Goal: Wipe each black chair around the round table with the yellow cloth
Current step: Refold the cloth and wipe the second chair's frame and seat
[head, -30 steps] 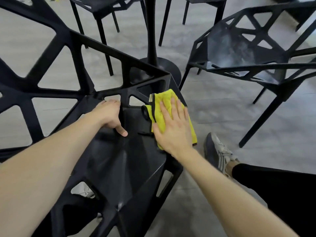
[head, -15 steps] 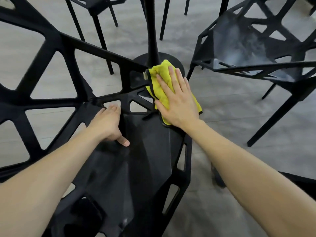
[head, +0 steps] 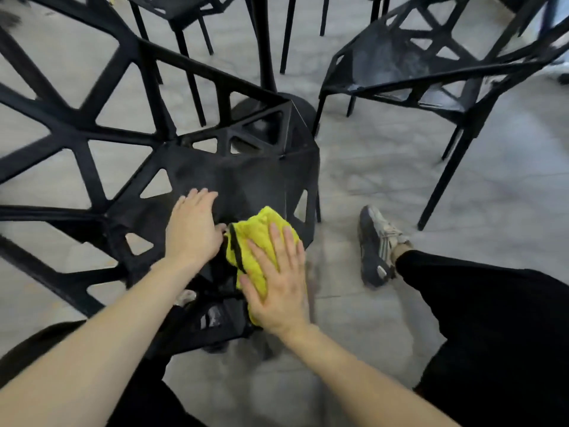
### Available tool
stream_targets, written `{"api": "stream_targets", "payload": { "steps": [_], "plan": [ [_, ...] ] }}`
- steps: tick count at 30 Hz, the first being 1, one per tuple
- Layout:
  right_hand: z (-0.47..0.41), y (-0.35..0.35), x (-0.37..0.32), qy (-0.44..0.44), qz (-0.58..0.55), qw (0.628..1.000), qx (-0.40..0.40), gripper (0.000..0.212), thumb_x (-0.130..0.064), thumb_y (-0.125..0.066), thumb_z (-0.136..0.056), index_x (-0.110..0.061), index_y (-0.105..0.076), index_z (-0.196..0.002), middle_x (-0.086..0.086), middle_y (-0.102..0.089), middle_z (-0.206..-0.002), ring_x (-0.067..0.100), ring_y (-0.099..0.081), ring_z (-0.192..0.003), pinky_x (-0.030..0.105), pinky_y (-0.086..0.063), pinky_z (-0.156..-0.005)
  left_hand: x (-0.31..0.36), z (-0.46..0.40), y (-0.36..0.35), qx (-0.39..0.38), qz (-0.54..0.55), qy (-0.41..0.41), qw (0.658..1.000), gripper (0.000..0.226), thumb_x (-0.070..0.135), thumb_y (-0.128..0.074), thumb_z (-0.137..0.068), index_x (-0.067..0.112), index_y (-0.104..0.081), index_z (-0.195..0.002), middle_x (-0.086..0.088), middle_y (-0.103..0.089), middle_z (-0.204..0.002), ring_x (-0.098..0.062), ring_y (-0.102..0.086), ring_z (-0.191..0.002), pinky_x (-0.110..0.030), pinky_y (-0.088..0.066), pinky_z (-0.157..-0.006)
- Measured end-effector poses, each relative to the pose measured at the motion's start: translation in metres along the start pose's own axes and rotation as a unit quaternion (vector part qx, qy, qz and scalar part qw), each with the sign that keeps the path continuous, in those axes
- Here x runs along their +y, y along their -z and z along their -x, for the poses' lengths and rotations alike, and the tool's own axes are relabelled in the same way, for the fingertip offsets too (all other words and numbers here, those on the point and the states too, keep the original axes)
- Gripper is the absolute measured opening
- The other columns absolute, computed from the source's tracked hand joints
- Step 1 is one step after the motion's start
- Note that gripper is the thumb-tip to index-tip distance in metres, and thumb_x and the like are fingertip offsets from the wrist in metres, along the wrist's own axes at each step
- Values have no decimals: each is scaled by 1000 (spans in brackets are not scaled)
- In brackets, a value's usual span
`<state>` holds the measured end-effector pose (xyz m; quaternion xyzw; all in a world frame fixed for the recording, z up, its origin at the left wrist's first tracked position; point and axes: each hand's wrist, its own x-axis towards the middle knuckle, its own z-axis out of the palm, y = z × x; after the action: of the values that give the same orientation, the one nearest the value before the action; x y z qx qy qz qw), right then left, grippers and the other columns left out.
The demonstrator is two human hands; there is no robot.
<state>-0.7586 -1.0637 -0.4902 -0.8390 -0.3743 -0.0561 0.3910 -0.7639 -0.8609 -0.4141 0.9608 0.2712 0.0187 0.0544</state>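
Head view, blurred: both hands flat, right hand (head: 278, 285) pressing yellow cloth (head: 257, 238) on chair (head: 246, 180), left hand (head: 192, 224) beside it.

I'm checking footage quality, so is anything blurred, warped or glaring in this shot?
Head view: motion blur smears the yellow cloth, the right hand and the near chair; wide-angle distortion bows the chair frames at the edges; soft pale sheen on the far chair, no harsh glare.

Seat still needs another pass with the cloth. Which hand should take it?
The right hand, probably: its palm already presses the yellow cloth flat on the chair seat. The left hand rests bare on the seat beside it, apparently steadying the chair.
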Motion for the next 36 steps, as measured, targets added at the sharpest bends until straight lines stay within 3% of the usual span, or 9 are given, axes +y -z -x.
{"api": "stream_targets", "payload": {
  "steps": [3,10,15,21,23,27,29,32,36],
  "plan": [
    [-36,4,38,-1,13,1000,10,65,-55,-62,-98,-31,-51,-156,5,-22,-175,29,-14,-164,55,-20,-129,-12,57,15,86,-21,-66,994,45,11,-76,-92,3,-68,-136,-17,-71,-135,-39,-58,-138,-53,-39,-124],
    [-123,13,72,-280,-101,954,37,82,-76,-42,-93,-47,-18,-166,6,-20,-175,28,-26,-158,56,-31,-124,-71,131,24,61,-105,-93,988,40,27,-50,-95,6,-76,-117,-15,-79,-115,-34,-68,-125,-47,-38,-123],
    [-10,-10,-4,-115,21,992,45,74,-57,-55,-101,-29,-32,-166,12,-12,-177,30,-6,-164,55,-11,-132,-69,133,29,124,-31,-101,987,27,26,-54,-88,20,-78,-99,3,-80,-101,-23,-74,-104,-41,-49,-107],
    [-35,-2,42,137,29,990,-27,59,-50,-67,-98,-22,-60,-150,10,-34,-170,34,-20,-162,60,-25,-125,-73,121,28,141,-27,-93,985,23,21,-57,-83,20,-79,-91,2,-79,-89,-24,-75,-93,-40,-53,-92],
    [-85,-1,79,110,33,993,-29,62,-55,-60,-102,-23,-54,-155,9,-32,-172,33,-18,-162,60,-23,-126,-73,102,27,125,-41,-65,989,26,27,-55,-84,23,-80,-92,2,-78,-87,-24,-74,-94,-40,-51,-92],
    [-163,6,114,-133,-30,990,-35,75,-75,-39,-101,-42,-24,-166,-1,-13,-178,19,-7,-164,52,-17,-131,-68,64,26,76,-75,-36,994,34,35,-49,-83,25,-80,-92,1,-77,-85,-26,-70,-93,-41,-48,-94],
    [-166,-5,95,-211,-68,975,3,81,-75,-37,-98,-35,-24,-168,6,-13,-177,22,-11,-164,54,-21,-129,-67,55,25,79,-73,-35,994,32,34,-51,-81,24,-79,-90,0,-75,-83,-26,-70,-90,-41,-48,-92],
    [-108,-28,35,-103,-23,993,46,69,-55,-51,-105,-17,-41,-162,19,-23,-173,35,-18,-162,61,-18,-129,-70,49,25,105,-61,-45,992,28,30,-52,-81,22,-78,-88,2,-75,-81,-25,-69,-90,-41,-48,-90],
    [-35,-37,-30,101,4,992,-73,54,-44,-51,-108,-20,-51,-157,4,-36,-170,22,-23,-161,54,-18,-130,-78,49,21,167,8,-51,985,21,20,-54,-78,23,-74,-85,4,-69,-77,-26,-64,-84,-41,-49,-86]
  ]
}}
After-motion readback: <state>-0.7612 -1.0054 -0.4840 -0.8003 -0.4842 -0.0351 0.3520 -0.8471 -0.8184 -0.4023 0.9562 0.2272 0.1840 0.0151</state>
